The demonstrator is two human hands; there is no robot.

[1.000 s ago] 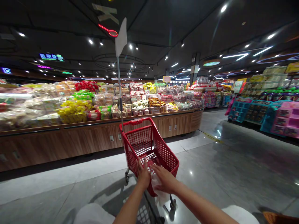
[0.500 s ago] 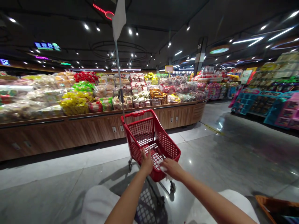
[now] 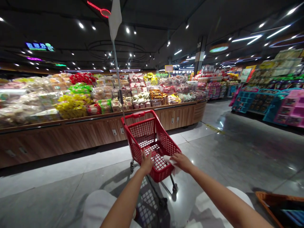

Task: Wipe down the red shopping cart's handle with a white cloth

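Since I'm only seeing this through the head cam from way over here, take the contact stuff with a pinch of salt. The right hand (image 3: 182, 161) has a white cloth (image 3: 171, 161) bunched up, fingers curled over it and pinching it at the near right corner of the red cart (image 3: 167, 148). So the cloth sits right under those fingers, on their left side, with one end poking in over the rim and the rest hanging down on the outside. Some of it is behind the fingers, so I can't tell how tight the grip is

Left hand (image 3: 146, 163) is at the near left edge of the cart, fingers spread and pointing in over the basket. Looks like it's on the rim, but I can't say if it's pressing. The cloth is off to its right, near but apart, with the front end of the cart between the two hands

The cart has its low end towards me and its handle on the far side, close to a wooden counter (image 3: 95, 136) heaped with bagged snacks (image 3: 72, 106). A pole (image 3: 116, 66) with a pale flag (image 3: 115, 20) goes up by its far left corner. White-covered knees (image 3: 99, 204) are either side of the arms, and an orange crate (image 3: 267, 200) with something dark inside is down at the bottom right
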